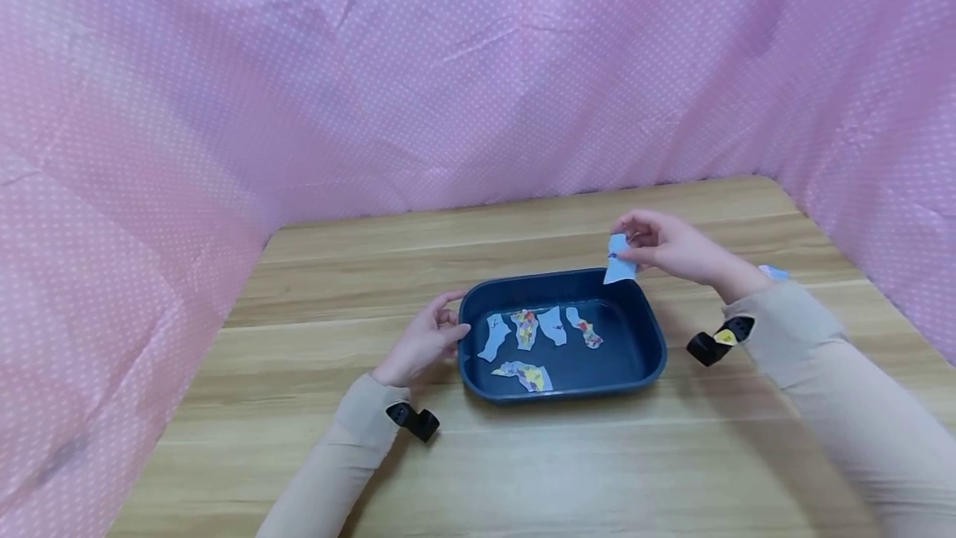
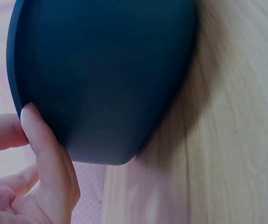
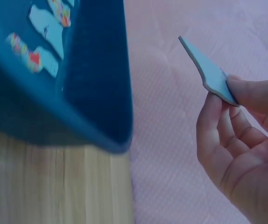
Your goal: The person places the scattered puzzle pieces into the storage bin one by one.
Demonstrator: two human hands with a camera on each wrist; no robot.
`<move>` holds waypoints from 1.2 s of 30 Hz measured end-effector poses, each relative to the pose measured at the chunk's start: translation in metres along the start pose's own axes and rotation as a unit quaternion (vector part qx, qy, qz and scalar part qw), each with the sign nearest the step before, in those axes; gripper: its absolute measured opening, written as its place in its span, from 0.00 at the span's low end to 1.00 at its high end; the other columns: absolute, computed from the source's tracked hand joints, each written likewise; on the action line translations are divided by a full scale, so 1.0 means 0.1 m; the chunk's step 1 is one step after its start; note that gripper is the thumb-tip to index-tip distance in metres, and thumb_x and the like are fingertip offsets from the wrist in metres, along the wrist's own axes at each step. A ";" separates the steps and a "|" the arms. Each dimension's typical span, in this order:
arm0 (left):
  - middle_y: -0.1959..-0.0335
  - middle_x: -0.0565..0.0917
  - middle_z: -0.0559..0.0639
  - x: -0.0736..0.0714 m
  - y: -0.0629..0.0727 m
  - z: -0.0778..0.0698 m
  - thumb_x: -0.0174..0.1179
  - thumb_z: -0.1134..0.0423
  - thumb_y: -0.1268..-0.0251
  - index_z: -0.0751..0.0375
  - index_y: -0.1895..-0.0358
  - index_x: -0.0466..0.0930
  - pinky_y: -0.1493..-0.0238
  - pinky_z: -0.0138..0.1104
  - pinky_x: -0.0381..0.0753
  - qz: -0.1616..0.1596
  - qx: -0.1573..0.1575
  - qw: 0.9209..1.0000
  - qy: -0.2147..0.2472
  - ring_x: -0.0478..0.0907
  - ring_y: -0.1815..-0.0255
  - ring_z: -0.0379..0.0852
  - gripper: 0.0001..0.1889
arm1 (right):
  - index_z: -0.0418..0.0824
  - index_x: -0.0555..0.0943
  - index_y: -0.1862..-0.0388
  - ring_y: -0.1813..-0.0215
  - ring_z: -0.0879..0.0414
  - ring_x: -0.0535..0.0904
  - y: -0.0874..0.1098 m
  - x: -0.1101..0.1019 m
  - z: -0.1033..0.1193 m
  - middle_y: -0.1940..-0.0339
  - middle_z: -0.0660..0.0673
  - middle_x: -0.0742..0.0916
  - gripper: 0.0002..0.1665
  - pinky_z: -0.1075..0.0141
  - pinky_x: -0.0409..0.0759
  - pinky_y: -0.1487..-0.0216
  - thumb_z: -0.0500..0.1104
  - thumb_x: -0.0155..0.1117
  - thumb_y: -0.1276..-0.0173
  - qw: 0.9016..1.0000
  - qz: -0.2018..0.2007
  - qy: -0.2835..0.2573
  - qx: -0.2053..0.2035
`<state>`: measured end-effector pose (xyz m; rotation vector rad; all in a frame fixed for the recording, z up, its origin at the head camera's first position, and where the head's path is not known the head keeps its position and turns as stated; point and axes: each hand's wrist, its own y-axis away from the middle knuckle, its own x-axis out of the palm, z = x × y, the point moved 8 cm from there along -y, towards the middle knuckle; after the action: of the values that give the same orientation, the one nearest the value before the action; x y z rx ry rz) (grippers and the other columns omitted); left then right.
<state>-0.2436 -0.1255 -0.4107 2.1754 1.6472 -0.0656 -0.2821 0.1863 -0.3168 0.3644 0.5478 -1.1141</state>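
A dark blue rectangular tray (image 1: 597,368) with raised walls sits on the wooden table. On its floor lie several flat, irregular pieces, among them a pale blue piece (image 1: 494,336), a colourful patterned piece (image 1: 525,329) and a yellow-and-lilac piece (image 1: 529,375). My left hand (image 1: 424,343) holds the tray's left rim, thumb on the near face in the left wrist view. Above the far right corner, my right hand (image 1: 675,249) pinches a light blue flat piece (image 1: 619,264) with a small dark mark. The right wrist view shows this piece (image 3: 211,72) edge-on between thumb and fingers.
Another light-coloured piece (image 1: 773,272) lies on the table to the right, partly hidden behind the right forearm. Pink dotted cloth (image 1: 478,81) hangs behind and beside the table. A black camera mount (image 1: 720,340) is strapped at the right wrist, with another (image 1: 414,422) at the left.
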 end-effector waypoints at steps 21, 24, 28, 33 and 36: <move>0.62 0.77 0.55 0.01 0.02 0.00 0.57 0.69 0.35 0.45 0.33 0.65 0.65 0.40 0.83 0.005 0.001 1.000 -0.005 0.77 0.72 0.45 0.28 | 0.32 0.77 0.50 0.62 0.58 0.75 -0.18 0.54 0.42 0.61 0.41 0.80 0.15 0.70 0.76 0.65 0.31 0.61 0.36 0.990 0.013 -0.022 -0.137; 0.62 0.77 0.56 0.01 0.03 0.00 0.57 0.69 0.35 0.45 0.33 0.64 0.65 0.39 0.82 0.004 0.001 1.000 0.002 0.77 0.72 0.45 0.28 | 0.33 0.77 0.50 0.63 0.58 0.75 -0.23 0.61 0.41 0.63 0.41 0.80 0.15 0.70 0.76 0.66 0.31 0.62 0.36 0.990 0.013 -0.039 -0.136; 0.62 0.77 0.56 0.01 0.03 0.00 0.57 0.69 0.34 0.45 0.33 0.64 0.66 0.38 0.82 0.002 0.002 1.000 0.004 0.77 0.71 0.45 0.28 | 0.33 0.77 0.50 0.64 0.57 0.76 -0.28 0.71 0.37 0.63 0.42 0.80 0.15 0.69 0.77 0.65 0.32 0.62 0.36 0.990 0.020 -0.058 -0.126; 0.63 0.77 0.55 0.02 0.03 -0.01 0.57 0.69 0.34 0.45 0.33 0.64 0.65 0.39 0.82 0.009 0.004 1.000 0.007 0.76 0.71 0.45 0.28 | 0.32 0.75 0.49 0.66 0.58 0.77 -0.33 0.79 0.30 0.63 0.40 0.79 0.15 0.67 0.80 0.65 0.30 0.60 0.36 0.989 0.031 -0.094 -0.110; 0.64 0.76 0.54 0.03 0.03 -0.01 0.56 0.69 0.34 0.46 0.33 0.64 0.64 0.39 0.81 0.013 0.002 1.000 0.007 0.76 0.71 0.44 0.28 | 0.31 0.74 0.48 0.66 0.59 0.77 -0.37 0.84 0.25 0.62 0.39 0.79 0.16 0.62 0.82 0.64 0.29 0.59 0.36 0.989 0.041 -0.106 -0.097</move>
<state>-0.2401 -0.1229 -0.4094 2.2041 1.6282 -0.0469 -0.2823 0.0963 -0.3456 0.0958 0.4438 -0.9960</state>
